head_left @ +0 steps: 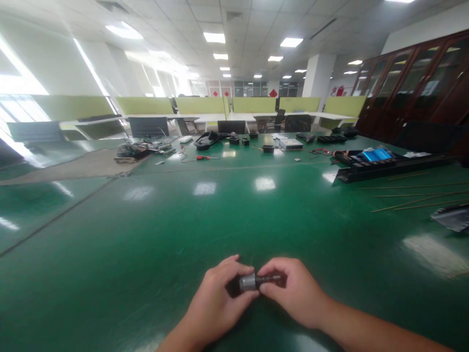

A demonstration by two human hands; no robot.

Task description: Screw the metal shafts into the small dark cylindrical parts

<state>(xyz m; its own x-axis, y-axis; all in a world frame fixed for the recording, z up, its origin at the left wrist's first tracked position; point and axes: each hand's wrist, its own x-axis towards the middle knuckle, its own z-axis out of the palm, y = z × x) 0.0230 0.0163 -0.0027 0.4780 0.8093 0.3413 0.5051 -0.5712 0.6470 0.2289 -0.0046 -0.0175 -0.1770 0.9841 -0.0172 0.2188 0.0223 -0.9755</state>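
Observation:
Near the front of the green table, both hands meet at a small silver metal cylinder, motor-like in shape, lying on its side. A dark ridged section and a thin shaft extend from its right end. My left hand grips the cylinder between thumb and fingers. My right hand is closed around the shaft end, with thumb and index finger pinching the dark ridged section where it joins the cylinder. The right fingers partly hide the shaft, and I cannot tell the part's exact kind.
Farther back lie a red-handled screwdriver, a pile of electronic parts and a silver box. To the right are a long black tray, a blue item and several thin rods.

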